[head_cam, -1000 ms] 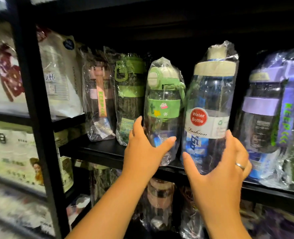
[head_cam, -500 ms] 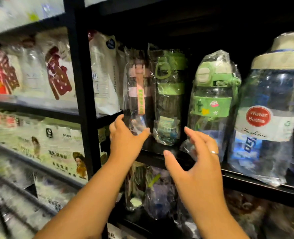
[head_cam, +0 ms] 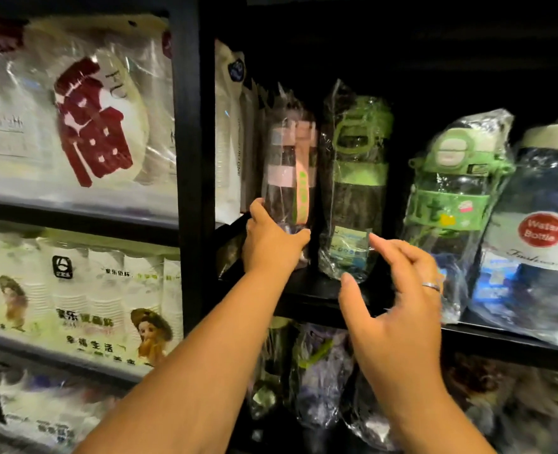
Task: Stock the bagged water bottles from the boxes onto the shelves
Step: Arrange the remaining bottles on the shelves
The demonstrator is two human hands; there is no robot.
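Note:
Several bagged water bottles stand in a row on a black shelf [head_cam: 307,291]. My left hand [head_cam: 271,240] grips the base of the pink-strapped bottle [head_cam: 287,172] at the row's left end. Right beside it stands a dark green bottle [head_cam: 353,191]; my right hand [head_cam: 399,299] hovers just in front of its lower part, fingers spread, holding nothing. Further right are a light green bottle with stickers [head_cam: 451,204] and a large clear bottle [head_cam: 539,244] labelled "Water Bottle".
A black upright post [head_cam: 189,158] separates this bay from shelves of bagged paper cups [head_cam: 84,126] on the left. A white pack [head_cam: 230,132] leans just left of the pink bottle. More bagged bottles [head_cam: 317,371] fill the shelf below.
The view has shifted left along the shelf. My left hand moved from the light green bottle to the pink-strapped bottle and took hold of it; my right hand left the large bottle and followed leftward.

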